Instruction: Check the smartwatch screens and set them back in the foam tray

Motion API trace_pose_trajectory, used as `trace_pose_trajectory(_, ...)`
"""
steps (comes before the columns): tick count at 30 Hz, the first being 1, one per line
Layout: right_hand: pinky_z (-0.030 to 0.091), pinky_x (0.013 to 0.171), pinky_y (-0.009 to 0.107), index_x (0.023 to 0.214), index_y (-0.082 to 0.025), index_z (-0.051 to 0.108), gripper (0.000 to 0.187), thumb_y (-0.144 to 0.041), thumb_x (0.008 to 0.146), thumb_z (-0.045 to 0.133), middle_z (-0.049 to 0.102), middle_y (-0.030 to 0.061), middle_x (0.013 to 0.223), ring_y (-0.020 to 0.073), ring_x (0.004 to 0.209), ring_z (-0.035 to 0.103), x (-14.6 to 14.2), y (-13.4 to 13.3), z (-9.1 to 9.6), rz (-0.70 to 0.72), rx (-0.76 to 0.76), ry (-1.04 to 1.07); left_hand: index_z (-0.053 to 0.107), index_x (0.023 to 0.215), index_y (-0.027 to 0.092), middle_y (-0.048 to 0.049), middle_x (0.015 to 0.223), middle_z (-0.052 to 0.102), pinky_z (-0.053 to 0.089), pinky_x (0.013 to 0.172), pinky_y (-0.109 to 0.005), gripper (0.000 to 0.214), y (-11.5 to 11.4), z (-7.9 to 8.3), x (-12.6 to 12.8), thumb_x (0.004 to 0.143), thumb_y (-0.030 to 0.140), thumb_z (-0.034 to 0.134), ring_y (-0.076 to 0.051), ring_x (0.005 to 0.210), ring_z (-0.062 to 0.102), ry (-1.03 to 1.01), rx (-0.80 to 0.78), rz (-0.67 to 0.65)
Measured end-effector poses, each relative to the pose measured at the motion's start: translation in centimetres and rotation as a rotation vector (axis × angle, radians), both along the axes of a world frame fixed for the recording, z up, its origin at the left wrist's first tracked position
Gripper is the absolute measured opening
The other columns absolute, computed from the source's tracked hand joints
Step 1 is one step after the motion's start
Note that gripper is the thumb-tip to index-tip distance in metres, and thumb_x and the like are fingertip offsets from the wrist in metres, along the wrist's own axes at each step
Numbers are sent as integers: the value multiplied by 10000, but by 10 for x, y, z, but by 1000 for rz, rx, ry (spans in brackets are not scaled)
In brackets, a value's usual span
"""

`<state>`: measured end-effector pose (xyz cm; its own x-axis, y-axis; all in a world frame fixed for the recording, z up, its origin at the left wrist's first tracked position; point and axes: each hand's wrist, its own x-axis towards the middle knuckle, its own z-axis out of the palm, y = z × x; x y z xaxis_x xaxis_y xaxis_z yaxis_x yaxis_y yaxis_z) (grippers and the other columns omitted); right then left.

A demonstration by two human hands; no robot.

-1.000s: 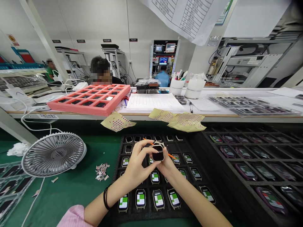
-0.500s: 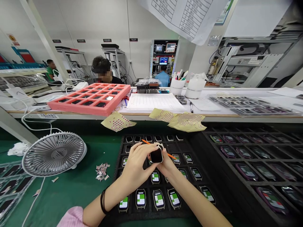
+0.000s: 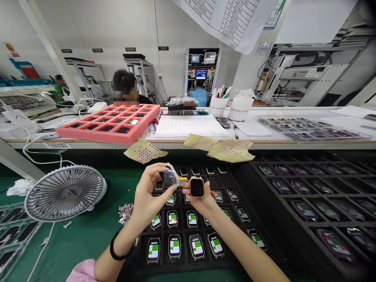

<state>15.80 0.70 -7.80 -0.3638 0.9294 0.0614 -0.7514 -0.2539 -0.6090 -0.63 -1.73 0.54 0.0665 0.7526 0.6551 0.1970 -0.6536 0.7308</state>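
Meanwhile, the left hand (image 3: 151, 196) pinched a tilted smartwatch (image 3: 169, 176) and the right hand (image 3: 202, 199) gripped a second smartwatch (image 3: 196, 187), dark-screened; the hands were just apart, above a black foam tray (image 3: 138, 262) of watches on the green worktop (image 3: 79, 250).

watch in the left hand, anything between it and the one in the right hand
A small orange-and-yellow strip sits in the narrow gap between the watch in the left hand and the watch in the right hand. I can't tell what it's attached to. Nothing else visible stands between them.
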Motion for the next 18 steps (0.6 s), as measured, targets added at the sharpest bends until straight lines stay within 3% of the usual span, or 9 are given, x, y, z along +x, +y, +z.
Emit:
trace_pose_trajectory(5, 597, 590, 266, 820, -181, 629, 404, -484, 616, 801, 760, 81, 829, 217, 718, 737, 11, 3, 21, -87, 22, -168, 537, 1029, 205, -75, 1149, 548, 525, 831, -285, 322, 8, -3, -4, 751, 160, 692, -189, 1036, 596, -15, -7, -7)
trace_pose_trajectory(9, 600, 731, 353, 717, -184, 517, 288, -395, 751, 709, 756, 90, 857, 241, 808, 736, 35, 17, 29, -186, 98, -553, 531, 1014, 197, -75, 1134, 548, 541, 763, -284, 297, 32, -25, -4, 753, 187, 673, -175, 931, 625, 107, -116, -57)
trace_pose_trajectory(11, 603, 701, 352, 673, -197, 481, 319, -438, 753, 674, 748, 77, 774, 225, 734, 738, 45, 29, 19, -191, 64, -786, 524, 988, 189, -58, 1047, 568, 546, 660, -257, 283, 52, -46, -1, 741, 167, 659, -137, 776, 627, 234, -228, -123)
trace_pose_trajectory(13, 604, 632, 367, 609, -199, 458, 344, -431, 711, 691, 722, 85, 660, 235, 639, 727, 50, 43, 3, -171, 39, -874, 519, 938, 180, -43, 993, 557, 538, 596, -238, 273, 74, -68, 6, 710, 115, 653, -110, 681, 608, 385, -274, -136)
trace_pose_trajectory(18, 557, 520, 311, 514, -240, 284, 473, -465, 666, 672, 573, -19, 444, 174, 480, 643, 53, 70, -28, -303, 111, -1064, 527, 957, 175, -71, 1086, 538, 529, 680, -262, 250, 111, -105, 29, 740, 64, 580, -133, 781, 609, 603, -189, -120)
